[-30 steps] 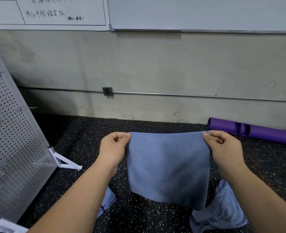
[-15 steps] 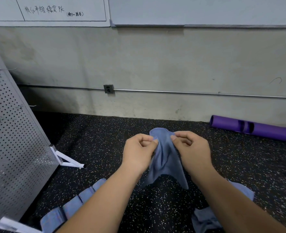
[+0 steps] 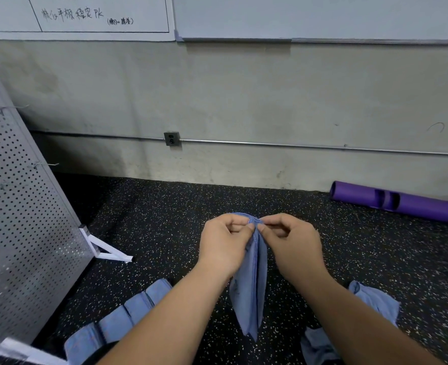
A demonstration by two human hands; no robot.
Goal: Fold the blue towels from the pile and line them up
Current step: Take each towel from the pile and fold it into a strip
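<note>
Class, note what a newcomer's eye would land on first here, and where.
At centre, the left hand and right hand pinch the top of a towel hanging folded between them. A purple tube lies by the wall, right; folded towels line up lower left.

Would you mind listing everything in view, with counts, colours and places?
held towel: one, blue, hanging between both hands
folded towels: at least three, blue, row on floor, lower left
loose towels: one heap, blue, floor, lower right
tube: one, purple, floor by wall, right
perforated panel: one, grey, left
whiteboards: two, white, wall, top
outlet: one, grey, low on wall
floor: one, black speckled, below
left hand: one, pinching held towel's top
right hand: one, pinching held towel's top
</note>
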